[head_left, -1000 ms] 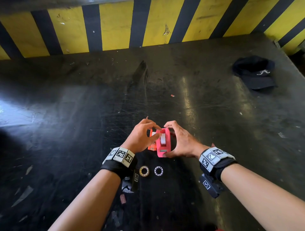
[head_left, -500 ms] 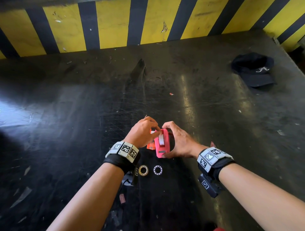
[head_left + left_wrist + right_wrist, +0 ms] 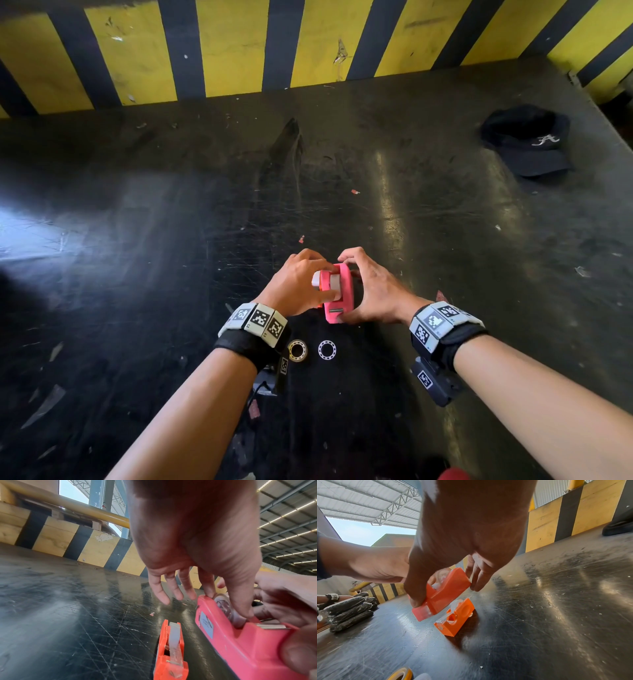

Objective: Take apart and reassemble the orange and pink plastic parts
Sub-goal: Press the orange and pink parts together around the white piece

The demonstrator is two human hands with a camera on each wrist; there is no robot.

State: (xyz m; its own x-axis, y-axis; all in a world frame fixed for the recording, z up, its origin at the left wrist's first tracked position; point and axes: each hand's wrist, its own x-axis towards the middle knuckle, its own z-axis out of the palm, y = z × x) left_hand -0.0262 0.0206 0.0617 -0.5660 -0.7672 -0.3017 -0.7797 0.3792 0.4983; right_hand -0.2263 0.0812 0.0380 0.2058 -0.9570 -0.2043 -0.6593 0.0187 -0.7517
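A pink tape dispenser (image 3: 339, 298) is held just above the black table. My right hand (image 3: 346, 291) grips it, thumb at the near end (image 3: 418, 588) and fingers on the far side. My left hand (image 3: 323, 282) pinches the clear tape roll (image 3: 224, 607) seated in it, thumb (image 3: 240, 601) pressing on the roll and index finger on its far edge. The orange dispenser (image 3: 171, 655) with its own clear tape stands on the table left of the pink one (image 3: 455, 618), untouched. In the head view my left hand mostly hides it.
Two small rings lie near my left wrist, one brass-coloured (image 3: 297, 350) and one white (image 3: 327, 349). A black cap (image 3: 527, 140) sits at the far right. Black wrapped rolls (image 3: 349, 609) are stacked off to the left. A yellow-and-black striped wall (image 3: 239, 51) bounds the far edge.
Both hands stay on the pink dispenser at about the same spot. My left fingers have closed further over the tape roll, hiding more of the orange dispenser.
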